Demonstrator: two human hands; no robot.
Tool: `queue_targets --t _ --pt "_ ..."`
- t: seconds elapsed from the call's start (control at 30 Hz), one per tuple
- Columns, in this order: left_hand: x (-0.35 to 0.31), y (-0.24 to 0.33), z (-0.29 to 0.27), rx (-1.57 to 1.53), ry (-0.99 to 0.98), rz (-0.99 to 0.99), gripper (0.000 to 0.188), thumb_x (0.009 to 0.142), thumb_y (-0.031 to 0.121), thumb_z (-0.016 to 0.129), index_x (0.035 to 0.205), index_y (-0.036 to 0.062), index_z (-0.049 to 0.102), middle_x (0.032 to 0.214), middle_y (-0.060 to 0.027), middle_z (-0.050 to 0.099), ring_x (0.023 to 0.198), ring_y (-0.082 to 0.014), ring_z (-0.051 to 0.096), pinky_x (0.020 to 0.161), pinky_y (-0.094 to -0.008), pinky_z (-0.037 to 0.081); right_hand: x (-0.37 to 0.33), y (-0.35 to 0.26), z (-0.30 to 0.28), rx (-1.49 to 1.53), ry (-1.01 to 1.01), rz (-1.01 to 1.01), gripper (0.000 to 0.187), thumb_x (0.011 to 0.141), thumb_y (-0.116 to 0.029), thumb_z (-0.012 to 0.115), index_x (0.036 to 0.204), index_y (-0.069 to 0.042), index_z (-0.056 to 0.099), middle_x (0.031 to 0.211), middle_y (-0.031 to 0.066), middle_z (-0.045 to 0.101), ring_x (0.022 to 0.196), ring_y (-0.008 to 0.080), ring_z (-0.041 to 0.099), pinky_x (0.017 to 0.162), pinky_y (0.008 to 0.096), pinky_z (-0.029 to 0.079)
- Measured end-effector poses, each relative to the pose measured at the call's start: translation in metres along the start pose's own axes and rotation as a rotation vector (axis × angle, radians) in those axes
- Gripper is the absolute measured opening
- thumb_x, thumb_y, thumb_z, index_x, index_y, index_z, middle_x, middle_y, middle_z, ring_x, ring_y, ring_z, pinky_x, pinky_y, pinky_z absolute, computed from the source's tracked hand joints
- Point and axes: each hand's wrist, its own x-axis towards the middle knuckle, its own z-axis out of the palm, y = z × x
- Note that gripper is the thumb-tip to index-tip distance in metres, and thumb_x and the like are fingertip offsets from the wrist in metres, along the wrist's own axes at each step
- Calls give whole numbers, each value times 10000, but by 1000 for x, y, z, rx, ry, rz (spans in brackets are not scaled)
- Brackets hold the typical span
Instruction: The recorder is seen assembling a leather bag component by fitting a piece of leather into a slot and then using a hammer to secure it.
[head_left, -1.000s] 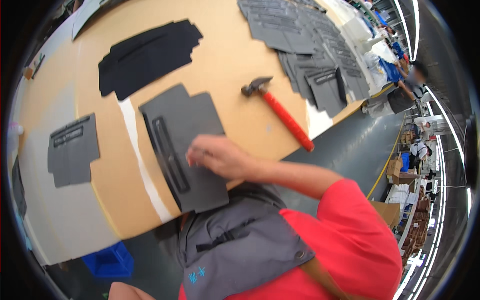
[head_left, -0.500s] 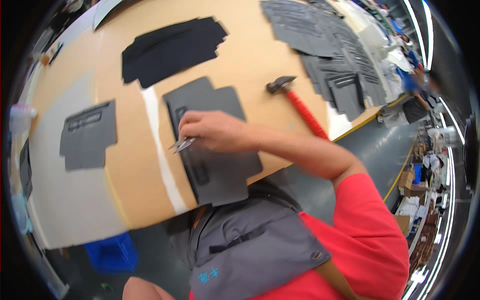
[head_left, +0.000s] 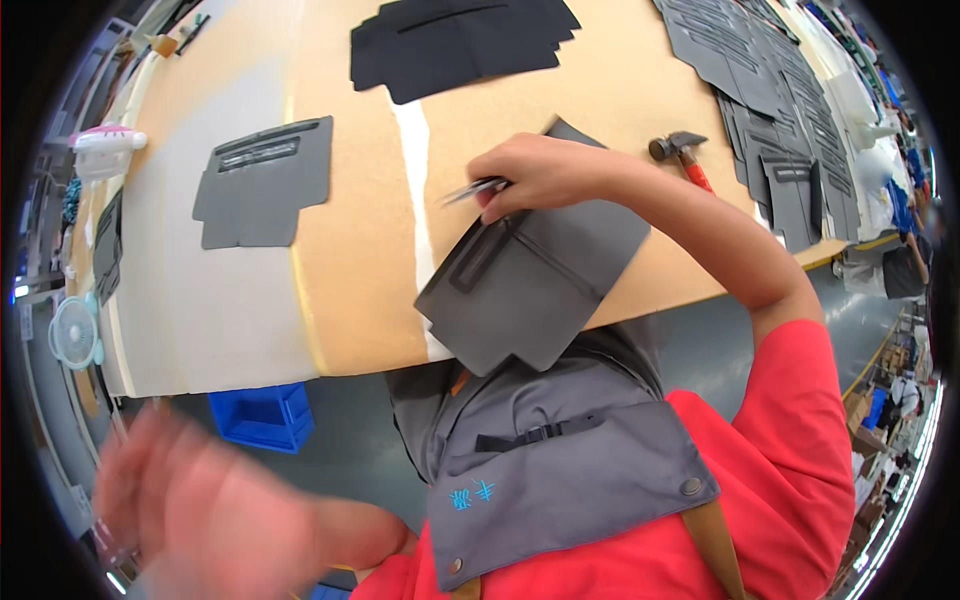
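My right hand (head_left: 535, 175) is closed on small metal thread snips (head_left: 474, 190), whose points stick out to the left. It is over the upper left edge of a dark grey cut panel (head_left: 545, 290) with notched corners and a long slot outline. The panel lies at a slant at the table's near edge; whether my fingers also pinch it is hidden. My left hand (head_left: 210, 500) is off the table at the lower left, empty as far as it shows, its fingers smeared by motion.
On the table (head_left: 360, 300) are a smaller grey panel (head_left: 265, 180) at left, a black panel (head_left: 460, 45) at the back, a red-handled hammer (head_left: 695, 172) at right and a pile of grey panels (head_left: 780, 130) beyond. A blue crate (head_left: 265, 418) stands below the table edge.
The grey panel has turned to a slant under my right hand, which still has the snips. My left hand has come into view at the lower left. The whole view has shifted.
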Motion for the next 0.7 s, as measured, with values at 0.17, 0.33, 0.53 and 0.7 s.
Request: queue_targets --t 0.17,0.33,0.53,0.7 --pt "-56 -146 90 205 -236 -916 704 852 75 822 1457 -31 478 1439 -187 554 1327 -237 537 1125 -405 417 -38 22 15 248 246 97 227 901 -220 768 956 -29 658 853 61 664 811 180 602 754 336 475" --pt "-44 -164 104 94 -424 -1326 451 841 63 841 1241 -45 664 1117 -133 735 982 -162 707 858 -298 587 -50 9 27 530 260 280 189 926 -191 758 970 -30 668 857 25 646 825 99 582 752 273 466" --pt "-41 -167 116 9 -397 -1468 259 847 75 839 1061 -35 744 926 -79 760 788 -128 714 704 -283 600 -37 6 31 405 235 178 203 956 -205 746 1004 -13 699 787 32 664 748 94 588 699 277 472" --pt "-50 -173 116 -27 -443 -1552 234 864 85 825 1061 -15 749 937 -80 759 791 -123 708 687 -281 590 -31 17 37 416 198 216 189 974 -199 726 998 -14 696 776 42 680 735 104 598 695 294 477"
